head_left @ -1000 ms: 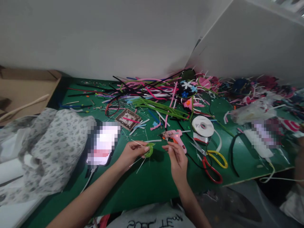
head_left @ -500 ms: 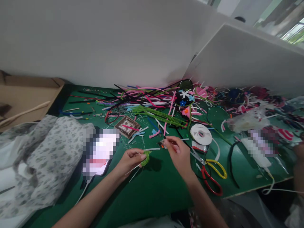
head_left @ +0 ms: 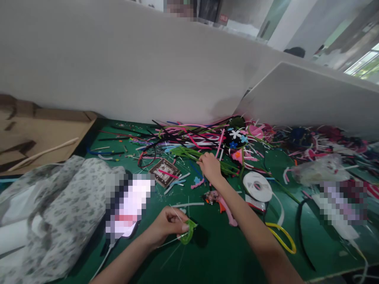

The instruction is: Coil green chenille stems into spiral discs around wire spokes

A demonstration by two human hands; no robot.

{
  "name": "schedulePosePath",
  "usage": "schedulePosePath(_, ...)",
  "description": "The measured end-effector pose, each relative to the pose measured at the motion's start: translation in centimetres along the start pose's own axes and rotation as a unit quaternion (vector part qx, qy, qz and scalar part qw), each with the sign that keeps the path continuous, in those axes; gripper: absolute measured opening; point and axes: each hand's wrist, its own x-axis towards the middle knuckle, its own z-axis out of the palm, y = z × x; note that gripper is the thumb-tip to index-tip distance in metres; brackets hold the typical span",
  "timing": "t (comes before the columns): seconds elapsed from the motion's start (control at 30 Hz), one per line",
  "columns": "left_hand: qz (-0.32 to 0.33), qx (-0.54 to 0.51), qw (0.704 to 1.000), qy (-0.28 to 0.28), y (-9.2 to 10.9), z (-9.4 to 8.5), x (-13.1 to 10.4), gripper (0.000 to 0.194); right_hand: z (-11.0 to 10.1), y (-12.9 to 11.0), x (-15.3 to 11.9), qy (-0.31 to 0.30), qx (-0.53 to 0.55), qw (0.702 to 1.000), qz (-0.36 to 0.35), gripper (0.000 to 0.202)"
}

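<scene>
My left hand (head_left: 170,227) is low in the middle, thumb and fingers pinched on a small green fuzzy piece (head_left: 187,232). Several thin pale wires stick out around it. Farther back, my right hand (head_left: 211,167) reaches to a bundle of green pipe cleaners (head_left: 189,152). Its fingers are bent together at the bundle's edge; what is between them, if anything, is hidden. A small dark and pink piece (head_left: 211,196) lies beneath my right forearm, beside a pink strip (head_left: 228,215).
Pink, black and white pipe cleaners (head_left: 195,132) are heaped at the back. A tape roll (head_left: 257,186) and a yellow scissor handle (head_left: 282,236) lie to the right. Leftward are a phone (head_left: 130,205), patterned cloth (head_left: 71,205) and cardboard box (head_left: 59,114). A square patterned piece (head_left: 164,172) lies mid-table.
My right hand has let go of the small dark and pink piece and moved back to the green pipe cleaners. My left hand still holds the green piece. The view has shifted upward.
</scene>
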Motion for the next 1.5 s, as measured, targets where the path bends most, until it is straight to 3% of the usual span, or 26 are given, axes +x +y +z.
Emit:
schedulePosePath(0.1, 0.0, -0.008, 1.0, 0.008, -0.4, -0.3, 0.1, 0.027, -1.3, -0.4, 0.4, 0.006, 0.004, 1.0, -0.021, 0.012)
schedulePosePath(0.23, -0.008, -0.02, 1.0, 0.006, -0.7, -0.3, 0.1, 0.028, -6.0, -1.3, -1.0, 0.042, 0.027, 0.998, -0.038, 0.026)
schedulePosePath(0.37, -0.012, -0.025, 1.0, 0.002, -0.3, -0.2, 0.1, 0.025, -11.8, -2.2, -5.0, 0.188, 0.008, 0.982, -0.022, 0.03)
schedulePosePath(0.47, -0.011, -0.032, 0.999, 0.011, -0.2, -0.3, 0.2, 0.026, -13.9, -2.0, -9.2, 0.225, -0.013, 0.974, 0.001, 0.02)
schedulePosePath(0.57, -0.004, -0.037, 0.999, 0.035, -0.5, -0.3, 0.6, 0.027, -12.4, -1.3, -13.7, 0.173, 0.032, 0.984, 0.035, 0.019)
schedulePosePath(0.7, 0.013, -0.023, 0.997, 0.072, -1.1, -0.3, 0.9, 0.024, -7.7, -2.2, -18.6, 0.056, 0.197, 0.966, 0.156, 0.025)
schedulePosePath(0.77, 0.029, 0.0, 0.994, 0.101, -1.1, -0.1, 0.9, 0.022, -5.8, -3.8, -20.0, 0.023, 0.282, 0.926, 0.251, 0.025)
schedulePosePath(0.87, 0.059, 0.054, 0.985, 0.154, -1.0, 0.2, 0.6, 0.021, -4.1, -6.8, -20.4, -0.023, 0.426, 0.823, 0.374, 0.03)
schedulePosePath(0.93, 0.07, 0.079, 0.979, 0.175, -0.9, 0.6, 0.5, 0.023, -3.5, -8.2, -19.8, -0.016, 0.511, 0.756, 0.409, 0.031)
schedulePosePath(1.0, 0.074, 0.093, 0.976, 0.183, -0.9, 0.9, 0.3, 0.025, -2.9, -9.0, -19.1, -0.011, 0.565, 0.71, 0.419, 0.031)
schedulePosePath(1.07, 0.08, 0.101, 0.974, 0.185, -0.9, 1.1, 0.3, 0.026, -2.5, -9.2, -18.5, 0.002, 0.582, 0.702, 0.409, 0.03)
schedulePosePath(1.2, 0.085, 0.111, 0.974, 0.18, -1.1, 1.1, 0.1, 0.028, -1.8, -8.9, -18.2, 0.016, 0.578, 0.717, 0.391, 0.029)
schedulePosePath(1.5, 0.083, 0.15, 0.978, 0.118, -1.5, 0.6, 0.2, 0.031, -2.5, -7.7, -17.8, -0.025, 0.563, 0.735, 0.376, 0.025)
